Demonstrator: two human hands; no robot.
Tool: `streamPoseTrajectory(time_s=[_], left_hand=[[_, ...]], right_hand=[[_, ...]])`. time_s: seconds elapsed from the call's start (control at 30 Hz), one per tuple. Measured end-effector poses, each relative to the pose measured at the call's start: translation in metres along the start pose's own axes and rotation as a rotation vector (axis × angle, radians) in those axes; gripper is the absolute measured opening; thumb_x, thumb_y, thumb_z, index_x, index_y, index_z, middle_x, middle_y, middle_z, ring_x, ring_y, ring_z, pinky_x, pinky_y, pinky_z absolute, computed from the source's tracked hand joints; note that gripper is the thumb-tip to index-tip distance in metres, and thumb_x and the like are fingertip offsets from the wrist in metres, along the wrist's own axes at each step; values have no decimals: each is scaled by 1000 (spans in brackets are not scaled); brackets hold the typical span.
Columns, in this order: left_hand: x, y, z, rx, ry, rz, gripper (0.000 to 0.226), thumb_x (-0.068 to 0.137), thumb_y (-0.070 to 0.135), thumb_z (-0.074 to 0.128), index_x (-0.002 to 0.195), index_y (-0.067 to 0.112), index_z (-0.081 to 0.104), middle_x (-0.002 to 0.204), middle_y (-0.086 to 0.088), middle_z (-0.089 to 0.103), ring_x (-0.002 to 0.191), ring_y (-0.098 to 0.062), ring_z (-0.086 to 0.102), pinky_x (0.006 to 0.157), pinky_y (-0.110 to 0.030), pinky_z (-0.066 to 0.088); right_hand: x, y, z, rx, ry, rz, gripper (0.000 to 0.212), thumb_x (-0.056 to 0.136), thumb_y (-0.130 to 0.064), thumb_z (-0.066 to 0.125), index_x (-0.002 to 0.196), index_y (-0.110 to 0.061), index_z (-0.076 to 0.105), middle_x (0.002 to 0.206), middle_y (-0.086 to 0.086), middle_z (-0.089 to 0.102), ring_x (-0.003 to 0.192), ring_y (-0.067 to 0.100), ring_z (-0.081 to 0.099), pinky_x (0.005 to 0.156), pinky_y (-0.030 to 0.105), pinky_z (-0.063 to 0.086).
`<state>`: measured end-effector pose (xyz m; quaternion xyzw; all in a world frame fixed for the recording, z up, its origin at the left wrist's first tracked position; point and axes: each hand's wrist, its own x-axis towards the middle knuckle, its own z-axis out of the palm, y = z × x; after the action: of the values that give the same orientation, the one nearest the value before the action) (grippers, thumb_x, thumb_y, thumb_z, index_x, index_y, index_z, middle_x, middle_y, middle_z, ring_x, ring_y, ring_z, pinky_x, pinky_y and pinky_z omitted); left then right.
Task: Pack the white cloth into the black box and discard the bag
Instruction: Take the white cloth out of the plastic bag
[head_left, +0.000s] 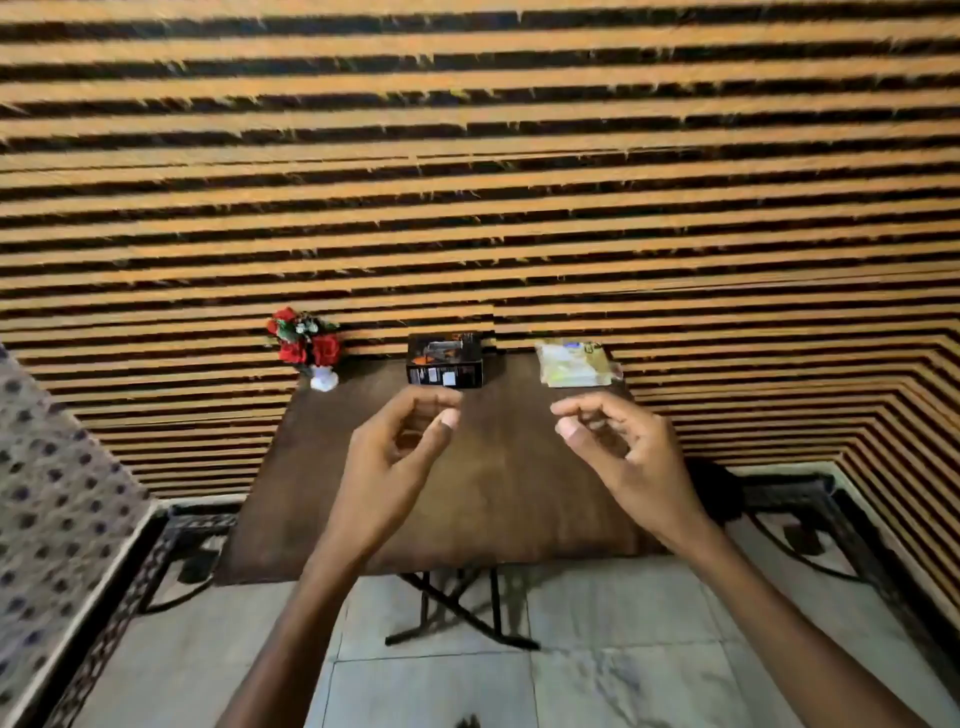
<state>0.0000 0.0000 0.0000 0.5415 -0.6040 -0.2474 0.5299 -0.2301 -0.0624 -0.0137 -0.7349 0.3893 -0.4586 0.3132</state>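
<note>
A small black box (444, 359) with printed labels stands at the far middle of the brown table (483, 499), against the wall. A clear plastic bag (574, 362) with a pale folded cloth inside lies at the far right corner. My left hand (395, 452) hovers over the table just in front of the box, fingers curled and apart, holding nothing. My right hand (618, 447) hovers below the bag, fingers loosely curled and empty. Neither hand touches the box or the bag.
A small white vase with red flowers (309, 345) stands at the table's far left corner. The table is a folding one on a tiled floor, pushed against a striped slatted wall. A patterned bed or sofa edge (57, 467) lies to the left.
</note>
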Motion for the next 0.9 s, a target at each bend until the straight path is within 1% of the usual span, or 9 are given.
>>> streamPoseTrajectory(time_s=[0.13,0.3,0.4,0.47,0.53,0.67,0.8,0.83,0.9], left_hand=[[69,-43,18,-37,-75,-96,14,94,25,63,105,30,69,100,8,71,96,-11,67,85,-38,56],[152,-103,71,-103,-189,-194,14,94,28,63,105,31,69,103,7,72,97,-16,68,90,-45,56],[186,-132,107,-135,-221,-250,14,94,26,63,105,29,70,101,8,72,94,-18,68,88,-38,56],[212,-152,137,-133,-233,-283,14,94,22,63,105,26,71,100,9,72,93,-11,68,84,-30,54],[238,-170,166,-124,-241,-313,14,94,21,63,105,23,71,99,9,73,92,-7,67,82,-26,52],[293,-208,223,-100,-239,-352,15,94,23,62,107,23,70,100,7,72,92,-16,68,82,-33,55],[346,-263,279,-14,-185,-490,12,94,20,62,101,26,69,91,8,70,85,-13,67,81,-39,56],[356,-274,290,17,-168,-515,11,94,19,62,101,25,68,91,9,69,86,-13,67,80,-37,57],[379,-303,313,102,-123,-587,15,94,18,62,108,18,65,97,5,67,91,-15,66,74,-21,54]], right_hand=[[47,45,16,9,48,128,11,88,-22,67,97,-26,72,91,-4,74,87,15,70,78,44,56],[97,118,9,16,98,303,11,89,-21,67,97,-26,73,89,-8,73,83,12,68,72,41,56],[120,166,0,-8,90,383,12,88,-27,67,97,-30,73,89,-13,73,85,10,69,71,38,58],[138,202,-8,-17,103,439,12,87,-29,67,98,-30,73,90,-14,73,87,9,69,71,33,58],[157,237,-17,-15,126,491,12,86,-27,67,97,-28,73,90,-14,73,87,6,68,71,28,56],[202,312,-33,-53,102,549,10,86,-25,68,95,-23,74,87,-12,74,83,6,69,72,26,55],[250,400,-43,-103,35,675,16,86,-21,69,101,-17,71,98,-3,74,89,7,68,84,30,55],[260,421,-43,-108,45,722,18,85,-20,69,103,-15,70,101,0,74,90,10,68,87,34,56],[283,471,-42,-127,43,830,25,84,-20,70,107,-12,68,105,5,72,93,15,67,89,38,55]])
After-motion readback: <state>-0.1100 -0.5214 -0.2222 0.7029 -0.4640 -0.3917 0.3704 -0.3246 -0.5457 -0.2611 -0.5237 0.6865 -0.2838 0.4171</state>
